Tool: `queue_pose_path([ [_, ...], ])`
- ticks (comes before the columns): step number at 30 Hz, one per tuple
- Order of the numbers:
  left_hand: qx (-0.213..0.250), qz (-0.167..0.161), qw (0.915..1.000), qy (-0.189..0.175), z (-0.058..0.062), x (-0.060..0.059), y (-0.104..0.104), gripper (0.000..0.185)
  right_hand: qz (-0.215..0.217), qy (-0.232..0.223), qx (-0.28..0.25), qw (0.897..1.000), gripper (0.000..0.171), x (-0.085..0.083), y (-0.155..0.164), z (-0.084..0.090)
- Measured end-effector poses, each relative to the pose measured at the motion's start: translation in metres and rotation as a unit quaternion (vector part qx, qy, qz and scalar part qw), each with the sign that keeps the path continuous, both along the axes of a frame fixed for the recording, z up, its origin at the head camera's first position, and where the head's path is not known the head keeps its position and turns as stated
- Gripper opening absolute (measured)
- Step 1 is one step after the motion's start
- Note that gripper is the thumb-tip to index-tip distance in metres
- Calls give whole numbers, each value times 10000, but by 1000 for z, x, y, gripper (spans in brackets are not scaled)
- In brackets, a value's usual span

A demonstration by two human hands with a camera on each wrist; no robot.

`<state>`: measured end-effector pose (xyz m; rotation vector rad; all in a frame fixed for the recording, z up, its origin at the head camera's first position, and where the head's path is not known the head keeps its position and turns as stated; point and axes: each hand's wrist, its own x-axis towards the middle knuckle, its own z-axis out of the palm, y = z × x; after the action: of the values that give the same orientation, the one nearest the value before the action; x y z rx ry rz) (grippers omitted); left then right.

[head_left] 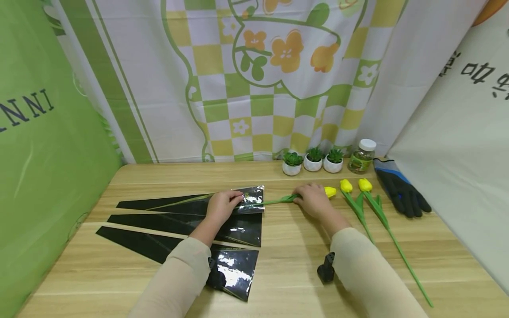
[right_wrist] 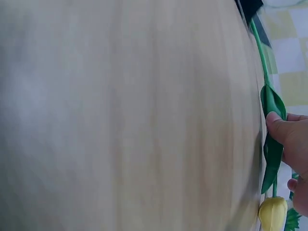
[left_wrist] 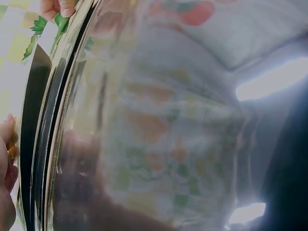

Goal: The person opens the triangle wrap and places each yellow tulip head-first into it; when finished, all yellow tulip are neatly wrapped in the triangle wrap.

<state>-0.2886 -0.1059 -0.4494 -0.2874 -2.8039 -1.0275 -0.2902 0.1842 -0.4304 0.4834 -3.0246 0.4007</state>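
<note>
A: In the head view, what does each hand hold?

B: The left hand [head_left: 222, 205] pinches the far sleeve [head_left: 257, 194] toward its wide end. The right hand [head_left: 312, 199] grips a tulip [head_left: 289, 198] by its leaves, just behind the yellow bloom [head_left: 330, 191]. The stem points left and overlaps the far sleeve; whether it lies inside or on top cannot be told.

A: And around them?

B: The middle sleeve [head_left: 247, 227] and the near sleeve [head_left: 238, 267] lie fanned on the table [head_left: 290, 274], wide ends to the right. Two further tulips [head_left: 354, 206] lie right of the right hand, near a glove [head_left: 401, 187]. Three pots [head_left: 313, 164] and a jar [head_left: 361, 159] stand along the back, before the curtain [head_left: 258, 110].

A: The left wrist view?

B: A glossy sleeve face fills most of it; which sleeve is unclear. The left hand shows in part at the left edge, fingers bent; the right hand, upper left, holds green leaf.

A: The right wrist view?

B: The right hand closes thumb and fingers on the leaves. The bloom lies at lower right; the stem runs up toward dark sleeve material.
</note>
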Motion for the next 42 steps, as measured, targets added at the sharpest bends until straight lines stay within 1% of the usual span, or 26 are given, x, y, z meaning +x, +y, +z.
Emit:
queue_pose_path([
  [4, -22, -17, 10000, -15, 0, 0, 0, 25, 26, -11, -341, 9994, 17, 2, -11, 1],
  [9, -75, -60, 10000, -6, 0, 0, 1, 25, 34, -88, -540, 9985, 17, 4, -28, 2],
  [16, -109, -105, 9999, 66, 0, 1, 3, 24, 36, -203, -696, 9974, 15, 4, -48, 2],
  [22, -100, -58, 9999, 81, 1, 1, 3, 23, 179, -192, -723, 9970, 15, 3, -63, -4],
  [26, -118, -31, 9999, 73, 0, 2, 3, 23, 213, -136, -729, 9970, 17, 3, -67, -8],
  [30, -128, -12, 9999, 97, 2, 4, 4, 22, 280, -118, -736, 9968, 24, 4, -65, -8],
  [34, -147, 19, 9999, 66, 3, 4, 4, 22, 255, -252, -890, 9954, 34, 7, -56, 0],
  [38, -141, 14, 9999, 62, 2, 3, 3, 23, 70, -535, -1239, 9908, 39, 8, -38, 8],
  [42, -156, -4, 9998, 101, 2, 2, 2, 23, -121, -780, -1744, 9815, 42, 7, -11, 11],
])
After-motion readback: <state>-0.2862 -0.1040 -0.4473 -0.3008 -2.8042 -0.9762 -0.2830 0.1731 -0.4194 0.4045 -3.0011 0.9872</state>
